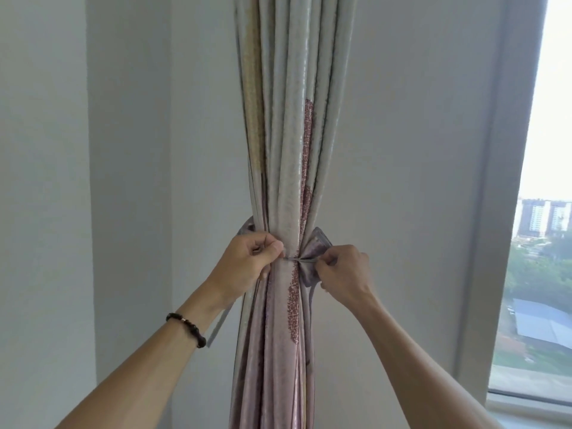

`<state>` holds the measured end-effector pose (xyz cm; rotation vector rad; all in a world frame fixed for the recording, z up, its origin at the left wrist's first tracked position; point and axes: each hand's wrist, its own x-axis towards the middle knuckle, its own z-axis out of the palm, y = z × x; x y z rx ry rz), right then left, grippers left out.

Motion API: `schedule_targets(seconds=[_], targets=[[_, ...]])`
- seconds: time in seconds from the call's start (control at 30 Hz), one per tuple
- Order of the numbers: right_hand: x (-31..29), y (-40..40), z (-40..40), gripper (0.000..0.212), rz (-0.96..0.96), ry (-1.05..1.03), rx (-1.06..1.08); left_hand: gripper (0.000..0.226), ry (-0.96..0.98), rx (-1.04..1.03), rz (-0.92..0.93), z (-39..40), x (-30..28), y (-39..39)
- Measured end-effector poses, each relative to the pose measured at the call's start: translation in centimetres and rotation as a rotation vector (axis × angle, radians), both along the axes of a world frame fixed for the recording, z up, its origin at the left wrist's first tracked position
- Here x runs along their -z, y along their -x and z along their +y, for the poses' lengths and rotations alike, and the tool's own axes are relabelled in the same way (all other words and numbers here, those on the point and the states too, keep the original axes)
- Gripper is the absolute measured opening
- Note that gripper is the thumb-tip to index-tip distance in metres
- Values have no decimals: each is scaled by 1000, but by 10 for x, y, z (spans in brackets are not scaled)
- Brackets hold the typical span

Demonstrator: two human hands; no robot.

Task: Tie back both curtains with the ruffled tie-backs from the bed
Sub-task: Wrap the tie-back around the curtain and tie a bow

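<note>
Hanging against a pale grey wall [123, 150], gathered curtain [288, 150] | window [538, 274] at right | left hand [247, 261] and right hand [343, 274] pinch tie-back [312, 255] strings cinched around curtain's waist

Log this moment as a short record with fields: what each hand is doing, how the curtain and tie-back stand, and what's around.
curtain: one gathered curtain, cinched at the middle
tie-back: ruffled tie-back around the curtain, thin strings pulled across the front
left hand: left hand pinching a string, black bead bracelet on the wrist
right hand: right hand pinching the other string beside the ruffle
knot: not visibly finished
surroundings: window at right
</note>
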<state>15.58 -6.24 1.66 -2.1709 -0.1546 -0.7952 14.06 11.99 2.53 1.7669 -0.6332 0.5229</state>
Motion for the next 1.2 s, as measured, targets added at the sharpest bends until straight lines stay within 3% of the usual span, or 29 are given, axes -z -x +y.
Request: schedule_targets(seconds=[0.13,0.37,0.57,0.77,0.93,1.07,1.2], targets=[[0,5,-10,27,35,31,-87,27,27,109,89,-13,-9,-4],[-3,16,-22,23,-89,77,-56,24,-150,-132,-1,-13,3,-21],[-22,29,-7,32,20,148,-427,22,-218,-155,-66,-5,2,-15],[-37,25,23,25,-32,156,-501,34,-336,-14,-96,-2,-5,-1],[-36,12,28,20,5,-64,-518,28,-181,-65,-39,9,-2,-8],[-28,6,35,19,-116,89,-496,30,-66,4,114,18,-6,0],[-28,5,43,14,-210,193,-444,30,-102,32,190,30,-12,2]])
